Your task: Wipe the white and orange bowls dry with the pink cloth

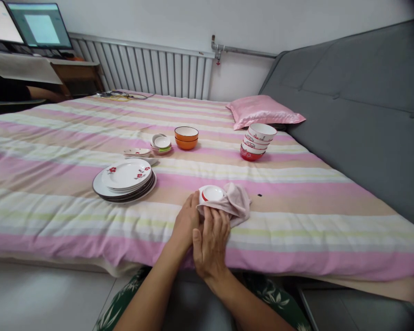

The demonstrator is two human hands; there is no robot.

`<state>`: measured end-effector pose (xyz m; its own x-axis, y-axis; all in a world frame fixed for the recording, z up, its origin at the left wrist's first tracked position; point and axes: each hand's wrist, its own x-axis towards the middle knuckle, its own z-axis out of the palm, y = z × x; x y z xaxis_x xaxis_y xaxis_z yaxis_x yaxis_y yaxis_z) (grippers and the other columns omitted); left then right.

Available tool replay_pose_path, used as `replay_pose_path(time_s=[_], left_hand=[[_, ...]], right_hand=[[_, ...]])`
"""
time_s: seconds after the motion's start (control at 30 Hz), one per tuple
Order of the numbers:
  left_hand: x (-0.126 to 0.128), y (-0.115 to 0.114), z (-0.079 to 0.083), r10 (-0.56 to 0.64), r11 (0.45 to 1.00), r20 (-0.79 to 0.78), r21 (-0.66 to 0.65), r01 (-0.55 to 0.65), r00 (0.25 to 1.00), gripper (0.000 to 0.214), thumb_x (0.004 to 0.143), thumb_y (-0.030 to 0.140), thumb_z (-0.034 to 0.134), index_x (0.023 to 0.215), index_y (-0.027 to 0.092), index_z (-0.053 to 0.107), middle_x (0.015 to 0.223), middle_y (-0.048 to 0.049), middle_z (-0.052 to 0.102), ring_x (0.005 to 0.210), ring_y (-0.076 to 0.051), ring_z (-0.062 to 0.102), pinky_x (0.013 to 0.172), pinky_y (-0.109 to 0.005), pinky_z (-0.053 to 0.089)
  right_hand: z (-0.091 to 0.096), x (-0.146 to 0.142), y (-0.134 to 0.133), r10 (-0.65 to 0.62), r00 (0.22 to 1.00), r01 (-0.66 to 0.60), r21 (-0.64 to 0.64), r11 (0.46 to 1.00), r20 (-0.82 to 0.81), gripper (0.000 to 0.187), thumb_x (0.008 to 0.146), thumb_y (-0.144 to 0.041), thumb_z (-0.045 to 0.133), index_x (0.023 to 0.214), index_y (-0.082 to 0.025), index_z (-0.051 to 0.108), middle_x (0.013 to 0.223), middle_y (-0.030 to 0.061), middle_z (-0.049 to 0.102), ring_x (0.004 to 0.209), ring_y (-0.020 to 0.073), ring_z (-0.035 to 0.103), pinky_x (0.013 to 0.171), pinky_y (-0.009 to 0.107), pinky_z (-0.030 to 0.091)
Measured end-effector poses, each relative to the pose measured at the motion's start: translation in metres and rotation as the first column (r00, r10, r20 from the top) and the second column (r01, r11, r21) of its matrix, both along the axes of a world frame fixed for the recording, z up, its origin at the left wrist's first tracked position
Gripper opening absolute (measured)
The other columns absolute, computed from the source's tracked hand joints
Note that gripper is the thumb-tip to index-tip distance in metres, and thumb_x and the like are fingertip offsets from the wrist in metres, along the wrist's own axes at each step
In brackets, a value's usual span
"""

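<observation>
A small white bowl with a red outside (212, 193) sits near the front edge of the striped bed, with a pale pink cloth (237, 200) wrapped round its near side. My left hand (185, 222) holds the bowl from the left, thumb up against its rim. My right hand (210, 241) lies over the left hand, its fingers pressed flat on the cloth just below the bowl.
On the striped bedcover (296, 216) are a stack of flowered plates (124, 179), a small dish (137, 152), stacked saucers (161, 143), two orange bowls (186, 137) and a stack of red-and-white bowls (257, 141). A pink pillow (264, 110) and grey headboard (359, 105) are to the right. A person's arm (37, 93) rests by monitors far left.
</observation>
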<state>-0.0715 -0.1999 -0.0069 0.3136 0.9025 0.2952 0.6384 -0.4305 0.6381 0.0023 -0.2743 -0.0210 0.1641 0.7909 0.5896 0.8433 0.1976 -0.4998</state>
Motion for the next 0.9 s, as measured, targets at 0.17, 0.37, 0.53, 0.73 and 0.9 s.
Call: replay_pose_path(time_s=[0.17, 0.37, 0.53, 0.73, 0.9], left_hand=[[0.003, 0.008, 0.000, 0.020, 0.999, 0.025, -0.028, -0.019, 0.999, 0.042, 0.086, 0.019, 0.040, 0.128, 0.015, 0.045, 0.131, -0.0136, 0.053, 0.121, -0.022, 0.050, 0.106, -0.039, 0.037], [0.000, 0.008, -0.004, 0.023, 0.999, 0.032, -0.036, -0.022, 0.999, 0.042, 0.085, 0.019, 0.040, 0.126, 0.012, 0.047, 0.131, -0.0153, 0.055, 0.123, -0.024, 0.050, 0.104, -0.040, 0.040], [0.000, 0.005, -0.001, -0.018, 1.000, 0.016, -0.013, 0.019, 1.000, 0.040, 0.083, 0.019, 0.043, 0.122, 0.017, 0.051, 0.131, -0.0117, 0.055, 0.125, -0.022, 0.048, 0.108, -0.039, 0.035], [-0.003, -0.002, 0.001, -0.033, 0.999, -0.049, 0.003, 0.033, 0.998, 0.073, 0.072, 0.023, 0.059, 0.138, 0.014, 0.029, 0.139, -0.0201, 0.043, 0.129, -0.029, 0.041, 0.104, -0.046, 0.036], [-0.002, -0.004, 0.001, -0.017, 1.000, -0.064, 0.009, 0.018, 0.998, 0.077, 0.071, 0.029, 0.062, 0.138, 0.009, 0.029, 0.136, -0.0235, 0.044, 0.128, -0.033, 0.043, 0.102, -0.048, 0.039]], right_hand=[[0.003, 0.000, 0.003, 0.061, 0.997, -0.059, -0.039, 0.997, 0.048, 0.057, 0.091, -0.040, 0.027, 0.141, -0.013, 0.035, 0.137, 0.0141, 0.045, 0.132, 0.0347, 0.026, 0.107, 0.060, 0.013], [0.012, 0.003, 0.010, 0.108, 0.994, -0.107, -0.027, 0.994, 0.013, 0.056, 0.091, -0.040, 0.027, 0.138, -0.012, 0.040, 0.133, 0.0137, 0.050, 0.129, 0.0345, 0.028, 0.106, 0.057, 0.019], [0.010, -0.002, 0.007, 0.084, 0.991, -0.085, -0.011, 0.996, -0.100, 0.049, 0.093, -0.036, 0.027, 0.135, -0.015, 0.042, 0.132, 0.0136, 0.049, 0.125, 0.0294, 0.033, 0.105, 0.052, 0.024], [-0.005, -0.008, 0.008, -0.111, 0.937, 0.120, 0.004, 0.993, -0.330, 0.051, 0.093, -0.041, 0.032, 0.136, -0.013, 0.031, 0.135, 0.0193, 0.039, 0.126, 0.0299, 0.032, 0.103, 0.054, 0.025], [-0.006, 0.001, 0.016, -0.141, 0.883, 0.152, -0.012, 0.988, -0.448, 0.052, 0.095, -0.042, 0.025, 0.140, -0.016, 0.026, 0.140, 0.0182, 0.036, 0.132, 0.0280, 0.029, 0.106, 0.053, 0.022]])
